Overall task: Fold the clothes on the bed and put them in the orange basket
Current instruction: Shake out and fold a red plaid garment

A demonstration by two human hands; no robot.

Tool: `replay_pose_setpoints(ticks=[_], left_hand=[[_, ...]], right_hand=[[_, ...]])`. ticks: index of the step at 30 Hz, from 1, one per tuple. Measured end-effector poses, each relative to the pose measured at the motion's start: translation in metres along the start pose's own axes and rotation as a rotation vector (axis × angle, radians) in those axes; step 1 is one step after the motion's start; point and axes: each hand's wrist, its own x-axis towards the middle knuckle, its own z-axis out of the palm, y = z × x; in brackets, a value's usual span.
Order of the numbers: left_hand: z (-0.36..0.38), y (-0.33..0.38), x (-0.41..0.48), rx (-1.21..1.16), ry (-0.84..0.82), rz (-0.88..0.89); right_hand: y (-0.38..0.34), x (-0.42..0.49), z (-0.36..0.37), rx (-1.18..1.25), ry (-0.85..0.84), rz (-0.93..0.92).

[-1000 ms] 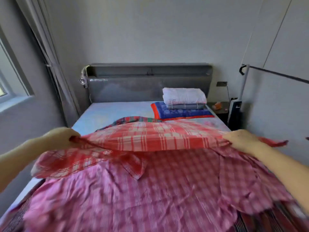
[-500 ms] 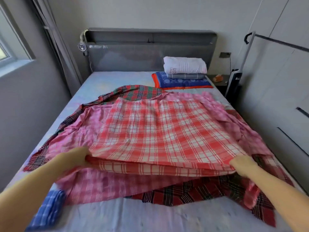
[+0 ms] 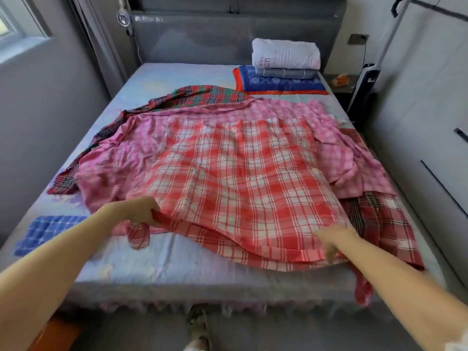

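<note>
Red-and-white checked cloth (image 3: 240,178) lay spread over the middle of the bed (image 3: 177,254), with its near hem bunched towards the bed's foot edge. Left hand (image 3: 136,211) had its fingers curled round a gathered bit of that hem, on the bed's left half. Right hand (image 3: 331,239) sat on the same hem on the bed's right half. It was motion-blurred on my feed, so I couldn't tell whether it was pinching or lying flat.

Under the checked cloth was a pink checked shirt (image 3: 126,153), sticking out towards the bed's left side and its head end. Under that was a dark tartan cloth (image 3: 379,224), showing at the bed's right foot corner and again past the shirt towards the head.

A blue checked cloth (image 3: 50,231) lay by itself at the bed's left foot corner, apart from the pile.

At the head end, right side, I saw a folded stack. A white towel (image 3: 286,55) sat on a grey folded piece (image 3: 286,72), on a blue blanket with an orange border (image 3: 278,84). The stack touched the grey headboard (image 3: 215,39).

On the floor off the bed's left foot corner was an orange object (image 3: 58,335), blurred and mostly hidden by the left forearm. I couldn't confirm what it was. A sandalled foot (image 3: 200,328) stood just below the middle of the foot edge.
</note>
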Motion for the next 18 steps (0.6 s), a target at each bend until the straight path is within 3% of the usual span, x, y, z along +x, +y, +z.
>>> replay_pose_setpoints(ticks=[4,6,10,13,18], left_hand=[[-0.015,0.046,0.008,0.010,0.035,0.070],[-0.022,0.061,0.011,0.057,0.065,0.101],[-0.036,0.062,0.012,0.038,0.220,0.181],[-0.042,0.032,0.017,0.030,0.353,0.172],[-0.044,-0.038,0.038,-0.077,0.373,0.047]], right_hand=[[-0.112,-0.025,-0.057,0.346,0.394,-0.477],[-0.166,-0.035,-0.084,0.521,0.504,-0.613],[-0.225,-0.047,-0.130,0.794,0.619,-0.684],[-0.228,-0.040,-0.162,0.810,0.637,-0.678],[-0.225,-0.015,-0.216,0.698,0.518,-0.672]])
